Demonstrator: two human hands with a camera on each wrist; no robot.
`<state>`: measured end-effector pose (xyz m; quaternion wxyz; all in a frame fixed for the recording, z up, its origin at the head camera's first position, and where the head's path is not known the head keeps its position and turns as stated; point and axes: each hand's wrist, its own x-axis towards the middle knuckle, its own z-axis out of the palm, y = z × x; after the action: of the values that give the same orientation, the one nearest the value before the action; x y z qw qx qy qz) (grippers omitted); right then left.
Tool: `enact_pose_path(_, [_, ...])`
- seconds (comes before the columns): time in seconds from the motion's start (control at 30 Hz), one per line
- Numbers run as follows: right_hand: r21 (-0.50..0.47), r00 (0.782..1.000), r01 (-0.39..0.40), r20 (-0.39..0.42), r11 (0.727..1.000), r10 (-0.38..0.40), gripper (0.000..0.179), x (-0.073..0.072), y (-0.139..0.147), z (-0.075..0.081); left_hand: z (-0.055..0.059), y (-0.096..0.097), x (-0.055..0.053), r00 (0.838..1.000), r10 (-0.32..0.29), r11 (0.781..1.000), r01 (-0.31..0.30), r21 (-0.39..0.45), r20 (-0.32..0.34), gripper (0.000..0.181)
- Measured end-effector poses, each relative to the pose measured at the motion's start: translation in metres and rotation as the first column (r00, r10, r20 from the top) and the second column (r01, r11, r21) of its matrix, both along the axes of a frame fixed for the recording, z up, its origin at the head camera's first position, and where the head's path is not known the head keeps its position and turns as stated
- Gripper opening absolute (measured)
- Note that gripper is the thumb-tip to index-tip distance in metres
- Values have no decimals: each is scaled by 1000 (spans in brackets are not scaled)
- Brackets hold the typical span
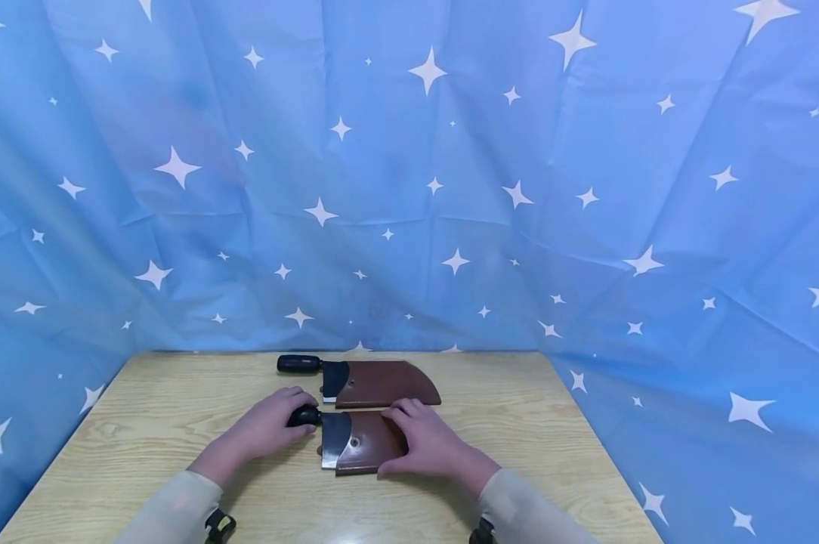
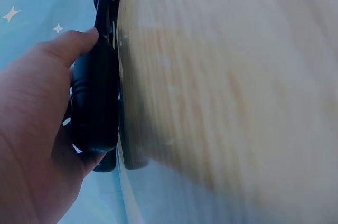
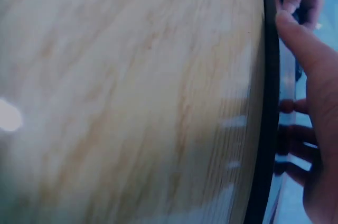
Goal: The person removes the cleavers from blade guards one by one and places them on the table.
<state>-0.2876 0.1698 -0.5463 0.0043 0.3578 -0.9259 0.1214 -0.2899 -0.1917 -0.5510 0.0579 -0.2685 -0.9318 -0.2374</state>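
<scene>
Two cleavers in brown leather sheaths lie flat on a wooden table, both handles to the left. My left hand [image 1: 270, 425] grips the black handle [image 2: 96, 100] of the near cleaver, thumb along it in the left wrist view. Over the right end of that cleaver's sheath [image 1: 362, 452] is my right hand [image 1: 435, 447], thumb at the near edge and fingers across toward the far edge. A snap button and a strip of bare blade show at the sheath's left end. Edge-on, the sheath is a dark strip [image 3: 270, 76] under my right fingertips.
The far cleaver's sheath [image 1: 385, 384] lies just behind the near one, close to my right fingertips. A blue curtain [image 1: 382, 174] with white stars hangs behind and beside the wooden table [image 1: 539, 423]. Dark wrist straps [image 1: 219, 525] show near the sleeves.
</scene>
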Motion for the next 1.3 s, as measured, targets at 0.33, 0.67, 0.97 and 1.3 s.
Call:
enact_pose_path(0.33, [94,999,-40,-16,995,42,113,0,-7,1,2,8,-1,998,36,999,-35,-8,43,31])
enact_pose_path(0.67, [76,998,-46,-39,996,49,105,-3,-4,-2,-1,13,-8,993,113,993,-112,-41,40,23])
enact_pose_path(0.97, [72,992,-69,-100,995,76,101,2,-2,17,11,10,-8,988,69,984,-91,-154,-138,24])
enact_pose_path(1.3, [90,979,-83,-180,993,98,102,5,4,31,23,7,-7,986,24,993,-43,-112,-168,23])
